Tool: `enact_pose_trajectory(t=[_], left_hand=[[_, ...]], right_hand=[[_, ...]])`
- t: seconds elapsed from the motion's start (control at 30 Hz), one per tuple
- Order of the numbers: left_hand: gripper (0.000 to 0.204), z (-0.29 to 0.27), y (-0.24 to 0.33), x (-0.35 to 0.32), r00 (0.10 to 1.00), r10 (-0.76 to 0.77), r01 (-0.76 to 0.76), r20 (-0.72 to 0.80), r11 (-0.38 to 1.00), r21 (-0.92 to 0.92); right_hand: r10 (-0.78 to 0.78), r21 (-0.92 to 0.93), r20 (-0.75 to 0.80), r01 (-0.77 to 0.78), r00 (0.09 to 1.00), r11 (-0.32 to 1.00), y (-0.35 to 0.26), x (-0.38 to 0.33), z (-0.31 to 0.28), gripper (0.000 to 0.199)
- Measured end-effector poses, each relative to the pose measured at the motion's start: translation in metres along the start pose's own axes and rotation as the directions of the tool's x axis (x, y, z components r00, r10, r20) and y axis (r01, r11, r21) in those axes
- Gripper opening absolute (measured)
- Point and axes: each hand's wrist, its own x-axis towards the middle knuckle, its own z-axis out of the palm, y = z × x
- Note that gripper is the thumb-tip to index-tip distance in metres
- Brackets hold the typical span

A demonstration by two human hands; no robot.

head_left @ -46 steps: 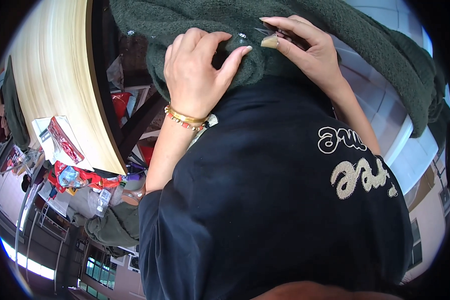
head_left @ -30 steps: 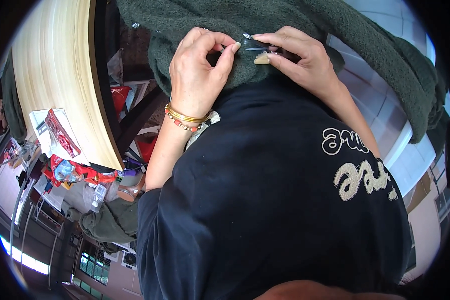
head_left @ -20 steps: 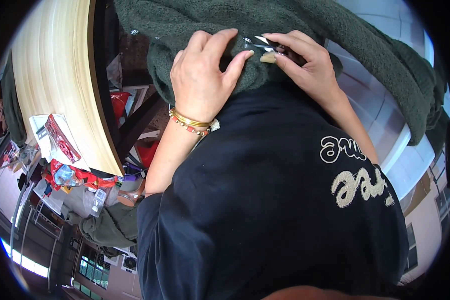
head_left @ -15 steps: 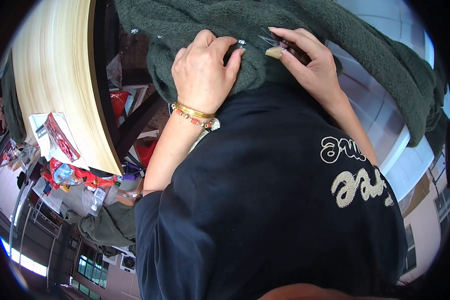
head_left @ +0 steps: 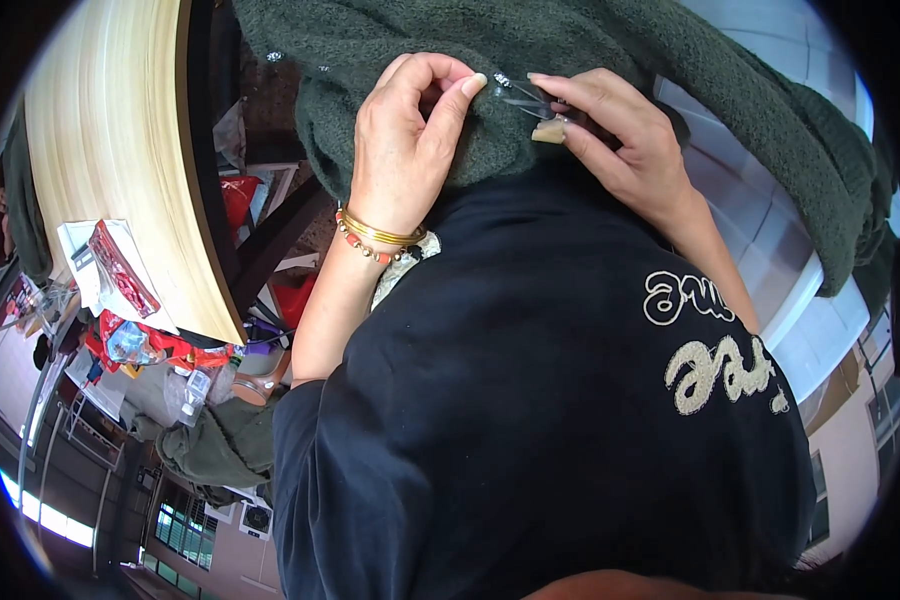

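A dark green fuzzy knit garment [head_left: 400,28] lies bunched under both hands. My left hand [head_left: 402,140] is closed, its thumb and index fingertips pinched together just above the knit; what lies between them is too small to make out. Beside those fingertips is a shiny silver button [head_left: 501,79]. My right hand [head_left: 638,140] grips small thread snips [head_left: 526,103], their pointed blades apart and aimed left, near the button. A beige piece [head_left: 548,132] shows by the right thumb, against the snips. Another shiny button [head_left: 274,57] sits farther left on the garment.
A pale wood tabletop [head_left: 120,120] with a dark edge stands at left, holding papers and a red patterned pouch [head_left: 125,272]. Red bags and clutter [head_left: 160,345] lie below it. White plastic surfaces [head_left: 750,170] extend under the garment at right.
My left fingers have come off the button into a pinch beside it. The right hand has shifted slightly down and right, and the snips' blades now reach nearer the button.
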Motion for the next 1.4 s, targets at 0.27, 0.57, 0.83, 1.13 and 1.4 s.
enact_pose_trajectory(t=[0.27, 0.57, 0.83, 1.13, 1.4], left_hand=[[0.014, 0.004, -0.002, 0.000, 0.998, -0.060, 0.063, 0.023, 0.982, -0.179], [0.015, 0.001, 0.003, -0.001, 0.983, -0.170, 0.181, 0.062, 0.940, -0.288], [0.015, 0.000, 0.013, -0.002, 0.960, -0.239, 0.280, 0.146, 0.826, -0.489], [0.018, -0.006, 0.014, -0.001, 0.930, -0.286, 0.365, 0.230, 0.773, -0.518], [0.018, -0.002, 0.015, -0.004, 0.937, -0.279, 0.348, 0.210, 0.789, -0.506]], right_hand=[[-0.026, -0.049, -0.020, 0.025, 0.999, 0.998, -0.001, 0.000, 0.006, 0.040], [-0.031, -0.138, -0.081, 0.019, 0.996, 0.990, -0.002, 0.000, 0.007, 0.042], [-0.072, -0.134, -0.100, 0.058, 0.992, 0.989, -0.007, -0.003, 0.009, 0.043], [-0.043, -0.119, -0.141, 0.026, 0.989, 0.993, -0.003, -0.002, 0.015, 0.042], [-0.005, -0.118, -0.147, -0.012, 0.989, 0.993, -0.002, -0.004, 0.015, 0.042]])
